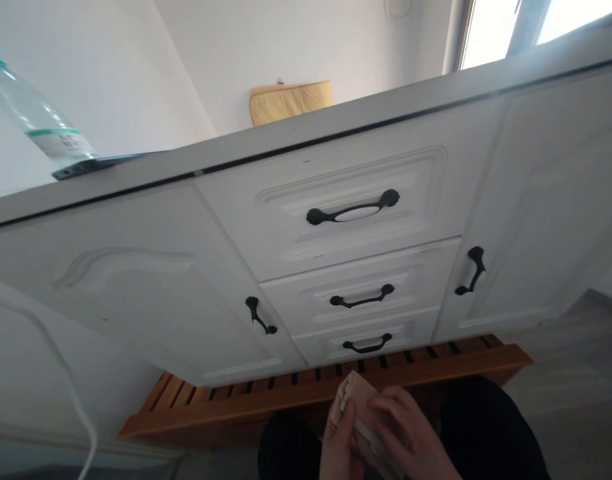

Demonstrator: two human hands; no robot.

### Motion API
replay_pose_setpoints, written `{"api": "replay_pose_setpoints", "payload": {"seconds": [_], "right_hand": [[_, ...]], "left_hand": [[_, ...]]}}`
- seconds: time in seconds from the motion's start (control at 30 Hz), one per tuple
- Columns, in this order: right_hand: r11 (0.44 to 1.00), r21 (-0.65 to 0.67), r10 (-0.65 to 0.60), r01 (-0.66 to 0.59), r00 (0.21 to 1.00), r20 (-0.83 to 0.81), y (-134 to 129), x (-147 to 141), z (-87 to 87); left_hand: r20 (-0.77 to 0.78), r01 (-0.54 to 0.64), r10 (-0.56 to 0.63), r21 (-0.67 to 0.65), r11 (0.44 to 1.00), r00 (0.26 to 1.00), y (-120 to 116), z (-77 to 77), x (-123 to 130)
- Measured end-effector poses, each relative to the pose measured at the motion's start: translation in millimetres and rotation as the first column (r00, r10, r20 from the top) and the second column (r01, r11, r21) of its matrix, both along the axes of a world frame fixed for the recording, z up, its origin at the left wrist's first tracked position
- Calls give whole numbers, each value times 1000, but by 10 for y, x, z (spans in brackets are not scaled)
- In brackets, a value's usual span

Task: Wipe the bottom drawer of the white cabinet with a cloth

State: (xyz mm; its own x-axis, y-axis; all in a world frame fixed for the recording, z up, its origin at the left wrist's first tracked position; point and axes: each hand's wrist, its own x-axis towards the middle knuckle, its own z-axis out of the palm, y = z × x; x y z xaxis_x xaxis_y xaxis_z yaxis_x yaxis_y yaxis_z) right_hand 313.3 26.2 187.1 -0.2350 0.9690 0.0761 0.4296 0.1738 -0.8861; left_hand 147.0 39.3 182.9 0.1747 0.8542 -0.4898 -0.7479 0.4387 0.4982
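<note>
Low in the view, between two dark-clothed knees, my left hand (340,433) grips the left side of a small pale pink box-like object (362,395), thumb on its edge. White and red parts show along that edge. On the object's right side lies my right hand (403,427), its fingers bent over the surface and somewhat blurred. The lower part of the object is hidden by the hands and the frame's bottom edge.
A white cabinet (226,267) with dark-handled drawers and doors stands ahead. Below it is a slatted wooden bench (211,413). On the top are a clear bottle (61,141) and a dark flat device (93,165). A white cable (61,360) hangs at left.
</note>
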Motion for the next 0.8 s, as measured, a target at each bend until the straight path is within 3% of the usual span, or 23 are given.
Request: {"api": "replay_pose_setpoints", "payload": {"seconds": [0.07, 0.17, 0.23, 0.3, 0.4, 0.47, 0.53, 0.63, 0.7, 0.8], "right_hand": [[987, -132, -101, 95, 994, -40, 52, 135, -2], [941, -320, 34, -112, 970, -242, 122, 288, 92], [913, -341, 110, -223, 941, -320, 142, 322, 174], [938, -295, 115, -184, 964, -238, 136, 290, 194], [996, -86, 39, -32, 996, 85, 93, 132, 31], [989, 136, -94, 53, 945, 312, 57, -3, -143], [919, 391, -244, 54, 857, 454, 26, -113, -274], [740, 668, -383, -81, 765, 518, -7, -180, -312], [655, 743, -443, -134, 729, 522, -32, -180, -283], [605, 789, -529, -106, 688, 497, -78, -196, -302]], "left_hand": [[42, 28, -28, -5, 1000, 999, 1, 77, 29], [52, 87, -89, 38, 995, 995, -2, 138, 73], [77, 115, -123, 93, 989, 989, -2, 141, 87], [86, 141, -150, 108, 984, 985, -5, 137, 95], [60, 124, -123, -15, 992, 991, -13, 176, 127], [69, 66, -57, -126, 990, 996, -9, 255, 173], [92, -19, 38, -199, 980, 995, 10, 360, 231], [67, -150, 168, -220, 964, 984, 59, 472, 296], [45, -182, 193, -181, 966, 980, 96, 474, 313], [64, -186, 199, -167, 968, 978, 138, 406, 337]]}}
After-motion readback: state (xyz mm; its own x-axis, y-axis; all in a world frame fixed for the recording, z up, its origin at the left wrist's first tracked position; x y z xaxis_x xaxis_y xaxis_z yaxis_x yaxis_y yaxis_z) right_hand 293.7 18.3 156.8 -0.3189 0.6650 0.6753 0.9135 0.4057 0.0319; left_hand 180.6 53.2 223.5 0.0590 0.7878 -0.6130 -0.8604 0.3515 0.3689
